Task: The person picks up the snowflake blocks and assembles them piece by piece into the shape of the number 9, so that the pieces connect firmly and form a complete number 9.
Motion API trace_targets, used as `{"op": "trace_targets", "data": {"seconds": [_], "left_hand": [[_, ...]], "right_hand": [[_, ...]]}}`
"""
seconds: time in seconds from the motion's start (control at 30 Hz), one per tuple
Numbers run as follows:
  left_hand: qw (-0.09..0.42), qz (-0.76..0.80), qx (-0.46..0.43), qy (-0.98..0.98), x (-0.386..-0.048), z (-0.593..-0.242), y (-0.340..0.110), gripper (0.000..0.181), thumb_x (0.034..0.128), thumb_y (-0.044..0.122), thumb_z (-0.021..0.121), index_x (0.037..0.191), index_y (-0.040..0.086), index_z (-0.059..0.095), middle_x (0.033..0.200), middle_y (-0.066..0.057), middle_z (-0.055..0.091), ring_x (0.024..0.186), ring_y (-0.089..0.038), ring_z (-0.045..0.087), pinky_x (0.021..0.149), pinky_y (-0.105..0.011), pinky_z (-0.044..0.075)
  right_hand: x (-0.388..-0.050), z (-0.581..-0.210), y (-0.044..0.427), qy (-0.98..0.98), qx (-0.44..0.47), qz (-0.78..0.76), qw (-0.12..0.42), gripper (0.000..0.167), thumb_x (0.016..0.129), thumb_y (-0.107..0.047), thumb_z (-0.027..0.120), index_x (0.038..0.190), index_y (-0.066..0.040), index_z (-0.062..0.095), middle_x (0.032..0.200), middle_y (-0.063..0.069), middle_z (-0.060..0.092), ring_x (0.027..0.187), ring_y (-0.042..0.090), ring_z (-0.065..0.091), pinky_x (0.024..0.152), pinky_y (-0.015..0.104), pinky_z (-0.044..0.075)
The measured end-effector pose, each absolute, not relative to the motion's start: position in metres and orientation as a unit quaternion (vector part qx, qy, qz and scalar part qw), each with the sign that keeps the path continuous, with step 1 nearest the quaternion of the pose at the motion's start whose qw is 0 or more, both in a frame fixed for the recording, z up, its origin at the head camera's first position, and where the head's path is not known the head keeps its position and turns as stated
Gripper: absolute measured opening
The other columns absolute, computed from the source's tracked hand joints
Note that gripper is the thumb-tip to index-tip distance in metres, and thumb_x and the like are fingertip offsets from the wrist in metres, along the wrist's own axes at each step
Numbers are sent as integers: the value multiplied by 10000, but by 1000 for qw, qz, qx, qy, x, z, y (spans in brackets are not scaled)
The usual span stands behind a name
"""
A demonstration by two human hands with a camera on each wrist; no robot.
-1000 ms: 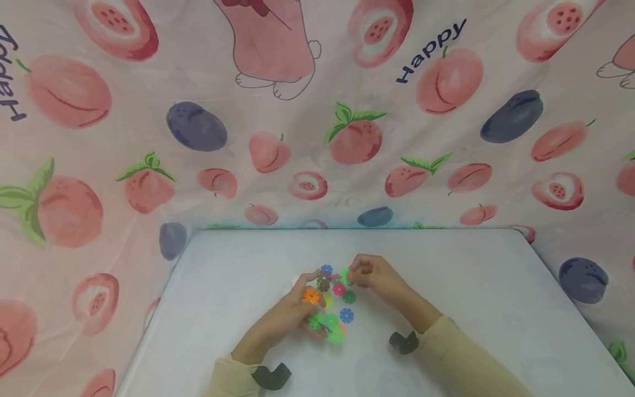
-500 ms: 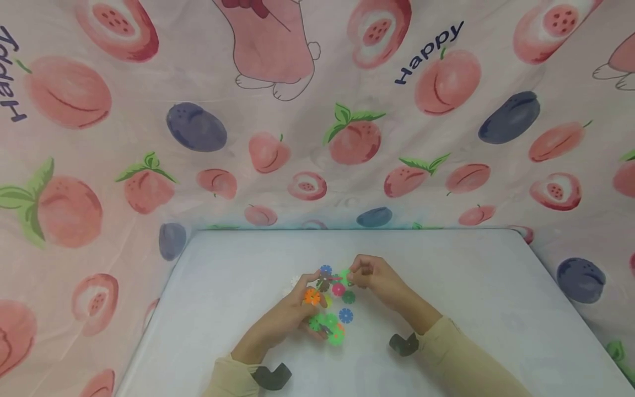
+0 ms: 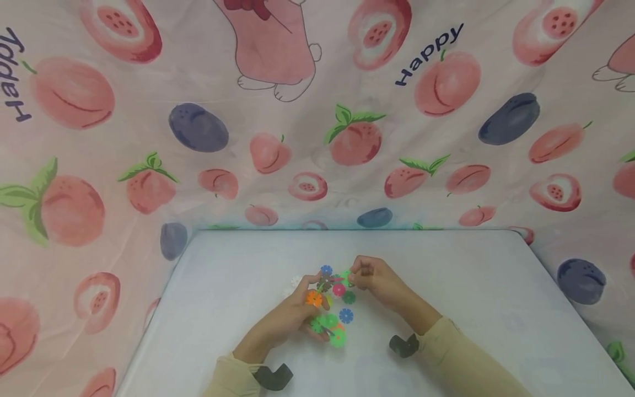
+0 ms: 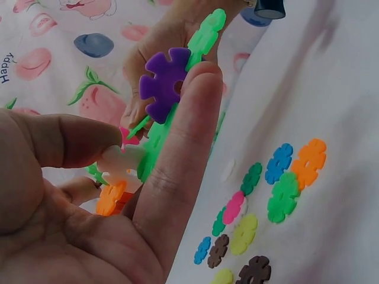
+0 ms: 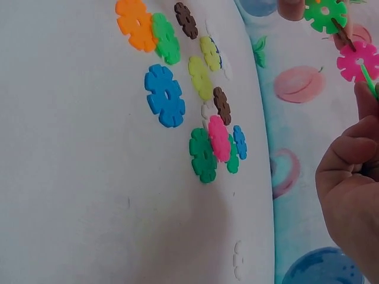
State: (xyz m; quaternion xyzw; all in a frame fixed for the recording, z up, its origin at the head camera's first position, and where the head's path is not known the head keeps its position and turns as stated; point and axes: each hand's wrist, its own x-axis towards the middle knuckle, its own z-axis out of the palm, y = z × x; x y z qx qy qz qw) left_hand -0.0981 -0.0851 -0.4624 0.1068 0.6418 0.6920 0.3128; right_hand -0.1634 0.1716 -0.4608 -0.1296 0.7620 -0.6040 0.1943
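linked discs (image 4: 155,142), btwn l hand (image 3: 296,310), r hand (image 3: 375,277)

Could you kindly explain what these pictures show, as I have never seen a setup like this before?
There is no robot here: a person works with two bare hands. The head view comes from a camera worn on the head, looking forward and down; the two close-ups come from a camera on each wrist.

On the white table lie loose notched discs, among them a blue one, a pink one and an orange one. The left hand holds a cluster of joined discs, including a purple disc. The right hand pinches a bright green disc, which seems linked to that cluster.
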Motion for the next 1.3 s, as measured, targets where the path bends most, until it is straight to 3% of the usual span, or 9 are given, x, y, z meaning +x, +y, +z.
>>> {"op": "trace_targets", "data": {"seconds": [0.2, 0.47, 0.63, 0.73, 0.83, 0.9, 1.07, 1.3], "left_hand": [[311, 697, 100, 638, -98, -463, -84, 742, 966, 13, 507, 1581, 258, 173, 1369, -298, 447, 799, -384, 756, 724, -490, 636], [289, 711, 79, 636, -100, -463, -83, 738, 974, 12, 519, 1583, 282, 201, 1269, -225, 497, 815, -369, 750, 731, -551, 620], [290, 711, 78, 636, -101, -465, -82, 640, 1059, 241, 541, 1585, 300, 179, 1294, -282, 506, 742, -302, 726, 724, -556, 620], [283, 704, 82, 646, -101, -466, -83, 623, 1055, 403, 532, 1574, 312, 199, 1282, -272, 532, 685, -264, 688, 691, -547, 623], [273, 696, 82, 659, -100, -467, -83, 611, 1043, 459, 520, 1561, 320, 227, 1220, -212, 572, 674, -270, 693, 653, -536, 624], [269, 693, 83, 664, -101, -467, -83, 604, 1049, 449, 513, 1564, 314, 227, 1196, -176, 585, 672, -273, 693, 641, -537, 622], [269, 694, 78, 663, -101, -467, -83, 585, 1068, 412, 491, 1571, 309, 211, 1232, -186, 572, 694, -341, 724, 625, -537, 620], [260, 692, 40, 672, -101, -465, -89, 622, 1050, 420, 537, 1573, 355, 206, 1314, -240, 567, 715, -406, 747, 619, -530, 621]], "right_hand": [[-162, -460, 172, 760, -127, -607, 197, 96, 936, -107, 676, 926, -37, 611, 890, 285, 591, 754, 195, 494, 686, 352, 458], [-161, -460, 169, 766, -123, -601, 193, 152, 951, -131, 680, 994, -5, 607, 825, 120, 619, 733, 185, 498, 673, 320, 460], [-160, -458, 168, 771, -122, -596, 190, 175, 956, -166, 688, 1024, -20, 622, 828, 35, 667, 780, 274, 553, 696, 332, 502], [-160, -458, 170, 776, -122, -588, 193, 177, 958, -206, 694, 1029, -53, 641, 882, 123, 701, 845, 392, 577, 720, 361, 519], [-161, -459, 171, 781, -121, -580, 194, 181, 954, -239, 702, 1027, -79, 659, 959, 240, 704, 891, 451, 591, 737, 391, 530], [-162, -460, 172, 786, -119, -575, 194, 182, 949, -253, 709, 1022, -91, 669, 994, 270, 704, 881, 412, 613, 745, 408, 536], [-166, -464, 176, 794, -120, -563, 193, 204, 961, -301, 695, 1026, -108, 684, 1006, 196, 734, 868, 280, 634, 781, 420, 541], [-176, -469, 191, 811, -58, -556, 174, 329, 989, -351, 657, 1131, -54, 664, 1073, 176, 732, 915, 268, 644, 828, 424, 552]]}}
